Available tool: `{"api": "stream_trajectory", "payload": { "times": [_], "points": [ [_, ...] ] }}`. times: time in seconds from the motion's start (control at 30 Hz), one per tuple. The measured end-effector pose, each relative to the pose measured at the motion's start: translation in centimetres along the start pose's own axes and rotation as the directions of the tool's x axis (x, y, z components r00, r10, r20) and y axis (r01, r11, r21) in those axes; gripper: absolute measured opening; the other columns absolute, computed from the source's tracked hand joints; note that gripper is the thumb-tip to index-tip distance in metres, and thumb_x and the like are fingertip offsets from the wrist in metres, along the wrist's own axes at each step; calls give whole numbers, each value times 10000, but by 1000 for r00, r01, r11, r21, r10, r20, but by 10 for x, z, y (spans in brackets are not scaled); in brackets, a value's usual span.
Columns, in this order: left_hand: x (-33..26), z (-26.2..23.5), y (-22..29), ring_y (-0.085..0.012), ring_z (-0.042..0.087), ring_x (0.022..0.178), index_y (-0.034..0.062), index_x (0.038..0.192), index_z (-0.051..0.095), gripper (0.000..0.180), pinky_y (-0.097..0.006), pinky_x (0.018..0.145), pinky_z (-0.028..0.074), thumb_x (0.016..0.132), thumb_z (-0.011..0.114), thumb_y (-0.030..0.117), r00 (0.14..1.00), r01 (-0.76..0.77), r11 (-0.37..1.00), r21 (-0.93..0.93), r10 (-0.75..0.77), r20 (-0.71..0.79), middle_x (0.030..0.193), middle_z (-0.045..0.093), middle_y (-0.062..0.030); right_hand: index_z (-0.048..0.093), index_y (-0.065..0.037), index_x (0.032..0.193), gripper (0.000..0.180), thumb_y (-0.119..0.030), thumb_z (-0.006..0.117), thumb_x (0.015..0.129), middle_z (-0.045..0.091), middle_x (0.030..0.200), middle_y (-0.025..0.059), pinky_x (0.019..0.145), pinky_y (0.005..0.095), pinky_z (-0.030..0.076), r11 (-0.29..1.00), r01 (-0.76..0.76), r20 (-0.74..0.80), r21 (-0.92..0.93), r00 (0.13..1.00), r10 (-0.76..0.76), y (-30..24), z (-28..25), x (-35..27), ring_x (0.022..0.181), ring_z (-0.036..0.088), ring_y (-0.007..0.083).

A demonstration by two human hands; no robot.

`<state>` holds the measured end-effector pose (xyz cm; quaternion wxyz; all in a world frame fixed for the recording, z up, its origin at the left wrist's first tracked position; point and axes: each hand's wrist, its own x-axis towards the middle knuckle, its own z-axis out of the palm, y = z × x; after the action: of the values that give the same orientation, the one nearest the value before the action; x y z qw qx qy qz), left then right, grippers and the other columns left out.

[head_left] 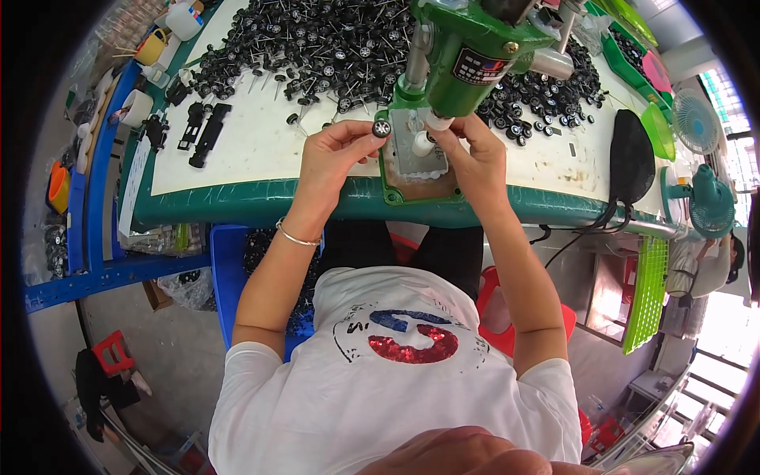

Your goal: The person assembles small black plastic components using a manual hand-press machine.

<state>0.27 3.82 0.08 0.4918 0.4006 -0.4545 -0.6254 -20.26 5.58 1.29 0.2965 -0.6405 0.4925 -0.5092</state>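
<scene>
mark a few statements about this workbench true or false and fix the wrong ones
1. The left hand holds a black wheel with silver spokes. True.
2. The right hand is at the green bench-top press. True.
3. The press stands on the floor. False: it stands on the table.
4. Black chassis pieces lie to the left of both hands. True.
5. The person wears a black shirt. False: a white T-shirt.
6. All the stools are blue. False: a red stool is visible.
</scene>
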Motion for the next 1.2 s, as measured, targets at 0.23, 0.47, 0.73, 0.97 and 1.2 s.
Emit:
{"api": "stream_trajectory", "payload": {
  "times": [0.23,0.47,0.73,0.97,1.2],
  "points": [
    [-11,5,-14,-64,610,775,1,943,690,131,-196,733,479,814,698,23,995,-99,995,8,98,29,861,681,-17,695,2,920,210,-180,704,816,546,877,29,673,249,446,985,-154,-28,74,987,157,1,12,8,754,546,113],
    [-13,9,-5,-57,597,756,4,935,695,130,-190,714,468,809,704,33,992,-119,993,-21,120,29,842,676,-17,719,-22,981,208,-178,689,845,648,950,9,786,252,454,830,-502,163,244,865,475,3,1,14,821,580,99],
    [4,30,-1,-67,584,788,15,936,702,141,-215,753,454,800,710,52,991,-119,992,50,115,74,873,677,-8,706,-28,1035,234,-195,623,894,586,864,-5,705,244,436,863,-389,44,324,917,397,4,-3,8,786,538,92],
    [12,53,-4,-61,581,719,40,875,700,105,-200,651,464,776,733,59,957,-277,956,97,266,118,824,648,-1,688,-42,1073,248,-215,589,926,677,962,-4,672,194,416,906,-259,-130,335,940,316,-6,-54,17,703,513,38],
    [16,60,-8,-55,577,737,25,924,687,135,-205,650,468,798,718,65,973,-221,972,-84,225,51,841,649,-4,660,10,1027,262,-216,574,926,620,891,33,685,211,455,875,51,-218,482,974,63,-46,-115,75,712,561,90]
  ]
}}
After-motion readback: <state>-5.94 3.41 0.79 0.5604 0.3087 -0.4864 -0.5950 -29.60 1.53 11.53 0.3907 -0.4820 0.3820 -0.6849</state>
